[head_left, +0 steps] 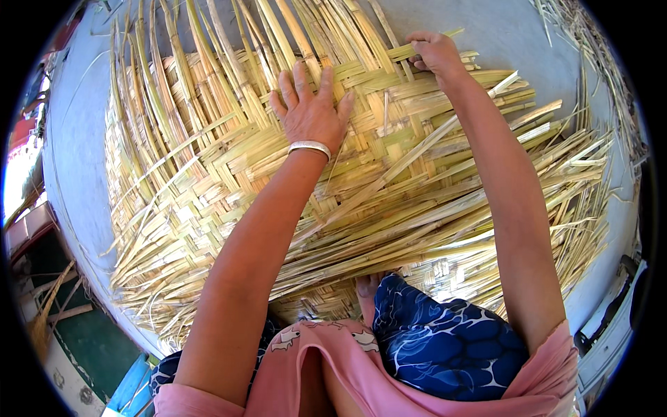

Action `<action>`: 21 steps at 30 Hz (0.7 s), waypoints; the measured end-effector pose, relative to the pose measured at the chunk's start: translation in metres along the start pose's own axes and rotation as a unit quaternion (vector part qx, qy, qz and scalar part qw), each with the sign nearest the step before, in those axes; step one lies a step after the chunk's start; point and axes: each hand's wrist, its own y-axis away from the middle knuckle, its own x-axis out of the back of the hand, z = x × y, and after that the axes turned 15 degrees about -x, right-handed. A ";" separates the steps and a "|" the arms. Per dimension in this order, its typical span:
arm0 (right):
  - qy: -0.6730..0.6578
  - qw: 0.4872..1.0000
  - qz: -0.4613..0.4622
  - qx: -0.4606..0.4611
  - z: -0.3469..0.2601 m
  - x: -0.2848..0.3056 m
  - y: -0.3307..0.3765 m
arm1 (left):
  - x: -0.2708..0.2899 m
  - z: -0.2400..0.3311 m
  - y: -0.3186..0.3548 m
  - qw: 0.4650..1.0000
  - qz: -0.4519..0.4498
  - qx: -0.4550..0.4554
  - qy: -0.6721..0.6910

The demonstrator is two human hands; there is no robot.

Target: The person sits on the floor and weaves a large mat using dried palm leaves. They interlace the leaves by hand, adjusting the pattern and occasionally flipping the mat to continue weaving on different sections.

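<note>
A large mat of woven yellow-green reed strips point(201, 222) spreads out in front of me, its strips crossing in a diagonal weave. My left hand point(310, 108) lies flat on the weave near the far side, fingers spread, a metal bangle point(310, 147) round the wrist. Farther right, at the mat's far right edge, my right hand point(435, 55) is closed on a flat reed strip point(403, 51), whose tip sticks out past the fingers. Loose unwoven strips point(222, 55) fan away beyond my left hand. More loose ends point(514, 187) stick out under my right forearm.
The mat lies on a smooth grey floor point(76, 160). Loose straw point(590, 42) is heaped at the far right. A broom-like bundle point(43, 330) and a dark green panel point(97, 361) are at the lower left. Blue patterned cloth point(445, 340) covers my leg beside the mat.
</note>
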 end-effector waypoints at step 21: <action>0.318 0.929 0.100 0.160 0.010 -0.014 0.080 | 0.015 0.009 0.011 0.997 -0.067 0.031 0.019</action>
